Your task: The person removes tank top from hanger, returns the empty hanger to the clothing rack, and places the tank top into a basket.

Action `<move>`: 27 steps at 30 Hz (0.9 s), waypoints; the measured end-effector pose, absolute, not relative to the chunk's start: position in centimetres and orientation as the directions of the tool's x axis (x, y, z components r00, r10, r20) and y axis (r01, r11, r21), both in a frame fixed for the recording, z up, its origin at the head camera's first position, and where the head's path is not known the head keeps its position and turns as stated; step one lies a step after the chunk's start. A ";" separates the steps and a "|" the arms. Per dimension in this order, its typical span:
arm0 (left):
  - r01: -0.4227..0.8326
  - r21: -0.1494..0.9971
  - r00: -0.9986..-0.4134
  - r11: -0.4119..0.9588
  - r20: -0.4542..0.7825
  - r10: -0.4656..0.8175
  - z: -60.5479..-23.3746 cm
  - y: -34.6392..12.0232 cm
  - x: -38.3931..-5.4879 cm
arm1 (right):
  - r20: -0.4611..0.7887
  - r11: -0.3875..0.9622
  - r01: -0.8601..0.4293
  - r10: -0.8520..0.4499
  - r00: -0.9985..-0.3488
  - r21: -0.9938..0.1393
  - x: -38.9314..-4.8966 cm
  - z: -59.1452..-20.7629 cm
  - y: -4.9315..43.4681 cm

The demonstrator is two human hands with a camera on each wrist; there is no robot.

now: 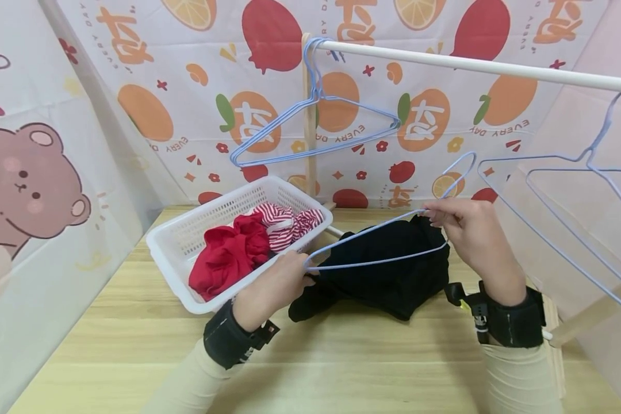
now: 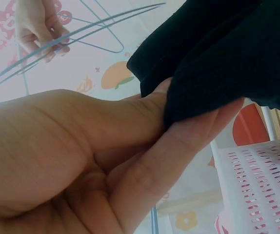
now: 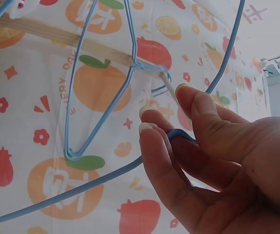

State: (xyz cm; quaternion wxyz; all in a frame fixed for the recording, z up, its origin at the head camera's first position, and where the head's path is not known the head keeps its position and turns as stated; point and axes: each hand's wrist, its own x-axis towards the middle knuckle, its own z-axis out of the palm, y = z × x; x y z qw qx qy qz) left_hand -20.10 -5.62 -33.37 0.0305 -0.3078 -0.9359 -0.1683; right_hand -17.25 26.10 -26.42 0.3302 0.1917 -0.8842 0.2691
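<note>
My right hand (image 1: 468, 230) holds a blue wire hanger (image 1: 378, 263) near the base of its hook. In the right wrist view, the fingers curl about the blue wire (image 3: 96, 183). The hanger tilts over a black garment (image 1: 378, 276), which drapes above and onto the table. With thumb and fingers my left hand (image 1: 282, 282) pinches an edge of the black cloth (image 2: 213, 63), seen in the left wrist view. The hanger's left end lies beside the left hand's fingers; whether it is inside the garment I cannot tell.
A white perforated basket (image 1: 178, 241) stands at the back left, holding a red garment (image 1: 227, 253) and a red-and-white striped cloth (image 1: 284, 227). Several blue hangers (image 1: 310, 103) hang at the left end of a white rail (image 1: 445, 62). More hangers (image 1: 554, 156) hang close on the right.
</note>
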 end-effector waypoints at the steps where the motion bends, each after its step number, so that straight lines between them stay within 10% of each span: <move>1: 0.598 0.287 -0.801 0.748 0.171 0.574 -33.4 -5.7 -20.1 | 0.686 0.785 -0.513 -0.161 -0.710 -0.347 -17.4 -26.2 26.2; 27: 0.677 0.215 -0.736 0.704 0.223 0.639 -33.9 -5.7 -20.1 | 0.486 0.816 -0.371 -0.129 -0.864 -0.443 -22.4 -21.1 27.0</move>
